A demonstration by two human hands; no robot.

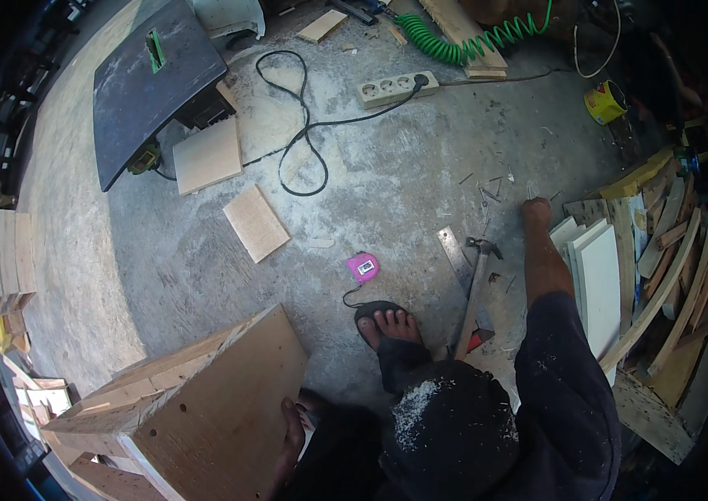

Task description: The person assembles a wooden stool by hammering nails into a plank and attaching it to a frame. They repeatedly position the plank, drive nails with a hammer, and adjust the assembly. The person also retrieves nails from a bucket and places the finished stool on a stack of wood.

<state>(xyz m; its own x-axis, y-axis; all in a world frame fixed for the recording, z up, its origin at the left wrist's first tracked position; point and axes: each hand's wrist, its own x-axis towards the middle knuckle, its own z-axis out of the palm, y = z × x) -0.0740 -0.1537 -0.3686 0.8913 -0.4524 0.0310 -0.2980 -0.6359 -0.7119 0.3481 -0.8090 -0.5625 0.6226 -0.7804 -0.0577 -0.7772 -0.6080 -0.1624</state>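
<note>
At the lower left stands a wooden box of pale boards, tilted, with screw holes in its near panel. My left hand is closed on the edge of that panel, partly hidden by it. My right hand reaches far out to the floor at the right, fingers curled together beside scattered nails; what it pinches, if anything, is too small to make out. Between my foot and right arm lie a claw hammer and a steel square. A pink tape measure rests on the floor ahead of my foot.
Stacked boards and curved wood scraps crowd the right side. Two pale wood pieces lie left of centre, near a dark tabletop saw. A power strip, its looped black cord and a green coiled hose lie farther off.
</note>
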